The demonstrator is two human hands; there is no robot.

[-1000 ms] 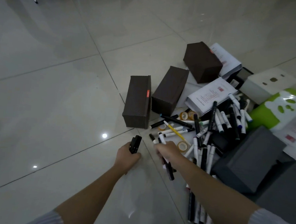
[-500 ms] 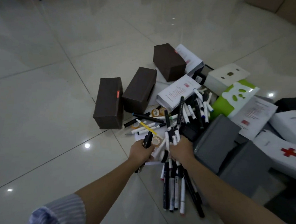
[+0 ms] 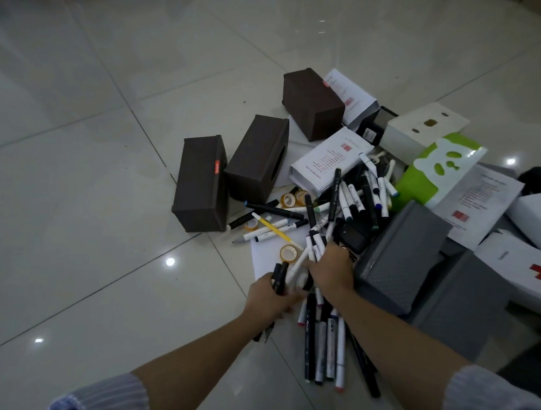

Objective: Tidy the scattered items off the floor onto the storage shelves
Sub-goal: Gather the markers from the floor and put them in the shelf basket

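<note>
A heap of black and white marker pens (image 3: 346, 207) lies on the tiled floor, with more pens (image 3: 321, 349) in a row between my forearms. My left hand (image 3: 270, 297) grips a bundle of black markers (image 3: 279, 277) that stick up from my fist. Beside it, my right hand (image 3: 333, 268) holds several white markers (image 3: 313, 244) over a white sheet of paper (image 3: 264, 258). A roll of clear tape (image 3: 288, 253) sits just above my left hand. The two hands nearly touch.
Three dark brown boxes (image 3: 202, 184) (image 3: 259, 159) (image 3: 311, 103) lie left of the heap. Two grey boxes (image 3: 397, 255) stand right of my right hand. White boxes, a green-and-white panda box (image 3: 438, 167), printed sheets and a red-cross first-aid case (image 3: 533, 271) fill the right side.
Both hands came together over the pens, the left carrying its black markers to the right. My right hand has taken up white markers. The view shifted right.
</note>
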